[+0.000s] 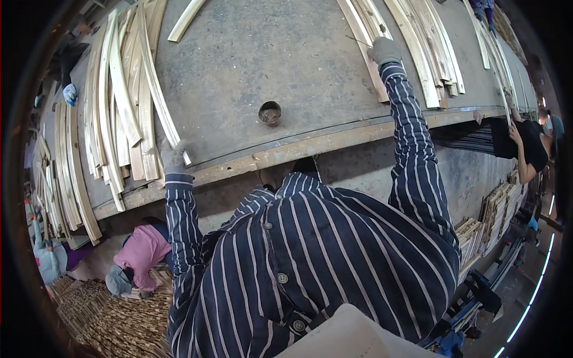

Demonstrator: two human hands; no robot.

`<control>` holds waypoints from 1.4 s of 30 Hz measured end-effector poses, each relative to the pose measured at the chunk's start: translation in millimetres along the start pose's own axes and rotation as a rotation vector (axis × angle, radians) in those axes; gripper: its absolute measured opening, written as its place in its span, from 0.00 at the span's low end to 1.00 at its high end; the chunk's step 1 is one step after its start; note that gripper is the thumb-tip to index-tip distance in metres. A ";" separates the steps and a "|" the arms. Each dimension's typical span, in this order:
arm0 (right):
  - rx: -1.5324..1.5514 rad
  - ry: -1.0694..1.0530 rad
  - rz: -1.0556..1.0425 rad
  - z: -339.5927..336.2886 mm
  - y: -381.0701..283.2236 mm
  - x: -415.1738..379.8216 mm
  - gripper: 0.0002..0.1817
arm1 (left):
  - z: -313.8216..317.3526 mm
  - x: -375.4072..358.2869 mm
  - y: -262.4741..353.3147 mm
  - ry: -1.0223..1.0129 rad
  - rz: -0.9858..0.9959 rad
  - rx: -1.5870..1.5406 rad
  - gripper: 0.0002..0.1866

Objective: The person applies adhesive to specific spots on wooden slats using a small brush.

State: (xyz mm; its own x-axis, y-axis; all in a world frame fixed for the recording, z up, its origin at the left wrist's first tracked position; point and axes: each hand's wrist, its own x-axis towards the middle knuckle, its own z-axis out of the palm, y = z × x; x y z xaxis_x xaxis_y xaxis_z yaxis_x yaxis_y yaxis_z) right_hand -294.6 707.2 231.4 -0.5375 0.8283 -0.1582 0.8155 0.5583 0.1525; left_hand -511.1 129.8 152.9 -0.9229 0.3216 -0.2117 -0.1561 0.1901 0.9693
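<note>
At the near edge of the table, my two gloved hands are spread far apart. My left hand rests on the end of one curved strip that overhangs the edge; I cannot tell whether the fingers close on it. My right hand lies flat on a strip in the right pile, fingers loosely bent. There are two main piles: the left pile fans along the left end, too overlapped to count. One loose strip lies at the far edge. One round hole sits in the bare middle, which is open. Two other people work nearby, one in pink below, one in black at the right.
</note>
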 end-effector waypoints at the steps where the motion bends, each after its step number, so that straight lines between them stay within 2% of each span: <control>1: 0.027 -0.048 -0.046 -3.8 1.3 0.4 0.17 | -0.4 -0.2 1.4 0.002 0.001 0.000 0.22; 4: 0.001 0.030 0.013 -6.2 -11.8 -12.9 0.14 | -4.1 -1.1 -0.8 0.003 -0.004 -0.004 0.20; 6: -0.010 0.079 0.004 15.2 -13.4 -5.3 0.13 | -11.3 2.5 -9.4 -0.036 -0.113 0.140 0.26; 8: 0.029 0.246 -0.004 28.3 -7.0 1.4 0.16 | 3.6 -11.6 11.4 -0.048 -0.169 0.012 0.26; 11: 0.018 0.174 0.032 14.0 -14.8 -19.7 0.27 | 3.5 -10.5 2.1 -0.036 -0.141 0.017 0.26; 17: 0.079 0.165 0.059 4.5 -22.6 -28.6 0.28 | 3.5 -10.2 3.4 -0.025 -0.073 0.037 0.21; 26: 0.128 0.109 0.026 13.2 -34.6 -23.7 0.23 | 4.7 -14.4 12.6 0.026 -0.119 0.103 0.22; 28: 0.264 0.063 -0.022 7.8 -38.8 -29.8 0.25 | -0.9 -7.9 -4.8 0.022 -0.109 0.088 0.22; 29: 0.313 -0.026 0.019 6.2 -38.1 -28.3 0.28 | -7.8 0.2 -18.8 0.024 -0.104 0.145 0.22; 30: 0.313 -0.029 0.014 7.8 -39.7 -28.3 0.28 | -6.4 -2.2 -14.2 0.029 -0.108 0.146 0.22; 32: 0.241 -0.007 0.078 14.5 -41.7 -28.9 0.29 | -1.9 -7.2 -5.2 0.033 -0.108 0.125 0.22; 33: 0.317 0.091 0.069 36.6 -35.9 -19.1 0.31 | -1.5 -6.9 -7.7 0.020 -0.078 0.095 0.19; 34: 0.317 0.090 0.070 42.8 -31.2 -7.8 0.31 | -1.6 -7.6 -6.5 0.020 -0.079 0.096 0.19; 36: 0.312 -0.111 0.073 46.6 -24.4 6.5 0.35 | -1.4 -9.4 -4.7 0.022 -0.084 0.088 0.23; 37: 0.361 -0.103 0.084 48.2 -21.4 7.8 0.37 | -2.6 -8.6 -6.4 0.019 -0.083 0.089 0.23; 40: 0.411 -0.161 -0.008 49.6 -13.9 12.7 0.39 | -5.2 -4.0 -13.4 0.020 -0.103 0.129 0.23; 42: 0.406 -0.133 0.005 48.4 -26.2 12.4 0.36 | -6.4 -2.7 -14.2 0.026 -0.114 0.131 0.23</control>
State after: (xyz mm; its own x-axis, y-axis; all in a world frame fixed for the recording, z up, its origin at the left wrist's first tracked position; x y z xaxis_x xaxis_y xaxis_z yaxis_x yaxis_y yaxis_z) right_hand -312.2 700.6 178.2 -0.5228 0.8026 -0.2872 0.8505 0.4685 -0.2389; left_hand -508.6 120.3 140.5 -0.9109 0.2668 -0.3148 -0.2152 0.3437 0.9141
